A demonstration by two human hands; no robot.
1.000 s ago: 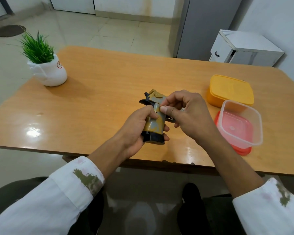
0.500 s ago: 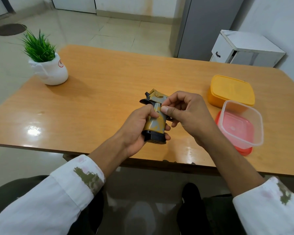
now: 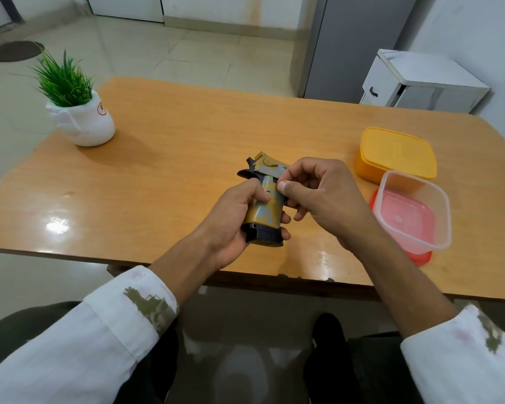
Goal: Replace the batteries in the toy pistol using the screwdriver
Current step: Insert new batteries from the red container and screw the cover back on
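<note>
Nearest, two white sleeves with olive stains frame the bottom of the view, forearms reaching forward over the near edge of the wooden table. Just past that edge, the left hand is wrapped around the grip of the toy pistol, a yellow-and-grey mottled piece with a black base, held above the tabletop with the butt toward the person and the rear of the slide pointing away. The right hand is curled in from the right, thumb and forefinger pinched against the upper side of the grip; whether anything small sits between those fingertips cannot be told. To the right, a clear plastic container rests on a red lid, and just beyond it, touching or nearly so, stands a closed yellow container. Farther off at the table's left corner sits a white pot with a green grass-like plant. Beyond the table, a white cabinet stands on the tiled floor.
</note>
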